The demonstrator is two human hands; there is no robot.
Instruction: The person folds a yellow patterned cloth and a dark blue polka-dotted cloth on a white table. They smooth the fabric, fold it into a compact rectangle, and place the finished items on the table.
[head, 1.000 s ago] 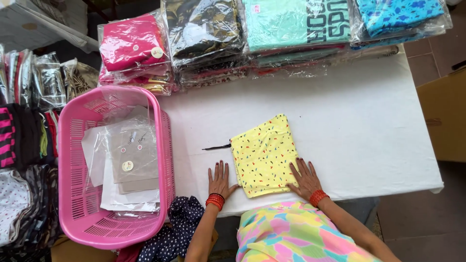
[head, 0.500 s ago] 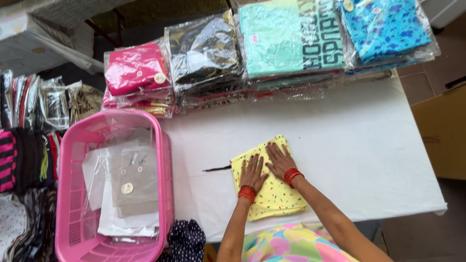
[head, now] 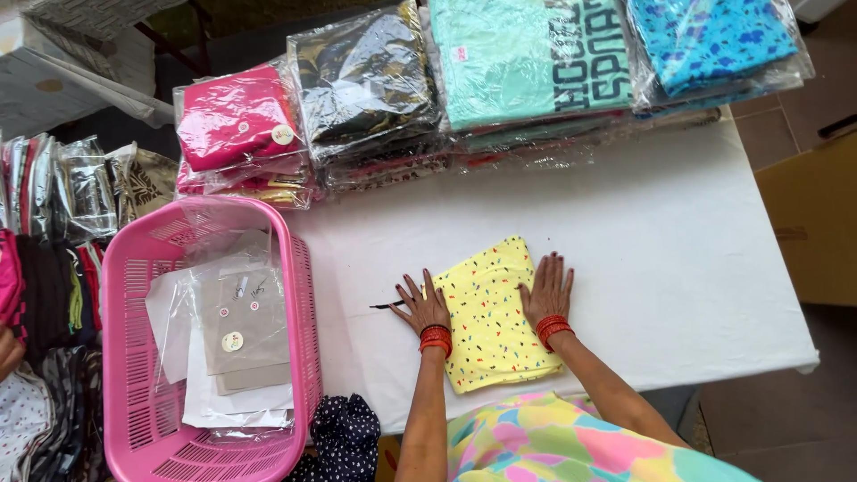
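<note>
Nearest the camera, a folded yellow garment (head: 495,317) with small coloured specks lies flat on the white tabletop (head: 678,268), its lower edge close to the near rim. Both hands are spread open and pressed palm-down, gripping nothing. The left hand (head: 421,303) rests on the garment's left edge, fingers fanned and partly on the cloth of the tabletop; the right hand (head: 546,287) lies flat on the garment's right edge. The two are apart, with the yellow fabric between them. Each wrist carries red bangles.

Just left of the left hand's fingers, a thin dark pen-like object (head: 384,306) lies on the tabletop; whether it touches the fingers cannot be told. A dark dotted cloth (head: 344,437) hangs at the near edge.

Further left stands a pink plastic basket (head: 125,357), holding flat clear bags with beige folded pieces inside.

Along the far side of the tabletop sit stacks of bagged garments: a pink stack (head: 237,125), a dark patterned stack (head: 366,85), a teal stack (head: 527,58) and a blue printed stack (head: 710,40), side by side.
</note>
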